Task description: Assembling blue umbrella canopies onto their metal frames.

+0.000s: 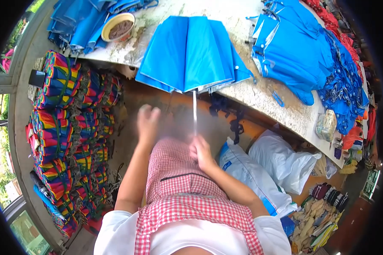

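A blue umbrella [195,55], its canopy partly folded in pleats, rests over the near edge of the white worktable. Its thin metal shaft [195,110] points down toward my lap. My right hand [201,152] is closed around the lower end of that shaft, hiding the handle end. My left hand [148,121] is raised to the left of the shaft, apart from the umbrella. Motion blurs its fingers, but they look bent and apart, and nothing shows in them.
More blue umbrellas [293,55] lie heaped at right on the worktable [285,112]; another blue pile [78,25] and a yellow bowl [118,27] are at far left. Rainbow-coloured bundles [55,123] are stacked at left. White sacks [281,159] stand under the table at right.
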The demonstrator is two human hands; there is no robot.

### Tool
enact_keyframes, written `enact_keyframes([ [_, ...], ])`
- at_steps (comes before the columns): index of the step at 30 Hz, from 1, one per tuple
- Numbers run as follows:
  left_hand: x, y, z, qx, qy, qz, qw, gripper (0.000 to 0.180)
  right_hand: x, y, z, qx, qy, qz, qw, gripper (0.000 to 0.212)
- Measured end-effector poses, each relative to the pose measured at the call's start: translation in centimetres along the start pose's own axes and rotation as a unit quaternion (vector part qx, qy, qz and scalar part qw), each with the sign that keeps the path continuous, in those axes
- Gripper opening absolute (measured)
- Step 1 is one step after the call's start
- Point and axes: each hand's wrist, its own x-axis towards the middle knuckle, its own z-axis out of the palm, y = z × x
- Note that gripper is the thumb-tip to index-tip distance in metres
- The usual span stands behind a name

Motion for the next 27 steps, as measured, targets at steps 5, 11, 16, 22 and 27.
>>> enact_keyframes([
  [5, 10.8, 15.6, -3.8, -0.192, -0.006, 0.056, 0.98, 0.054, -3.9, -1.8, -1.3, -0.153, -0.079, -0.111, 0.979, 0.026],
  [11, 5.1, 42.8, 0.7, -0.437, -0.084, 0.178, 0.878, 0.048, -0.1, -13.7, -2.4, -0.643, 0.222, -0.517, 0.519, 0.038],
  [16, 8.3, 36.6, 11.7, -0.295, -0.004, 0.483, 0.824, 0.039, 0.4, -16.5, -3.7, -0.5, 0.308, -0.508, 0.63, 0.034],
  [22, 20.6, 33.8, 13.6, -0.135, 0.02, 0.524, 0.841, 0.052, 4.6, -17.7, -0.5, -0.507, 0.293, -0.514, 0.627, 0.026],
  [27, 44.9, 48.9, 1.7, 0.102, 0.221, 0.419, 0.875, 0.055, 11.2, -22.8, 5.3, -0.498, 0.282, -0.462, 0.678, 0.016],
])
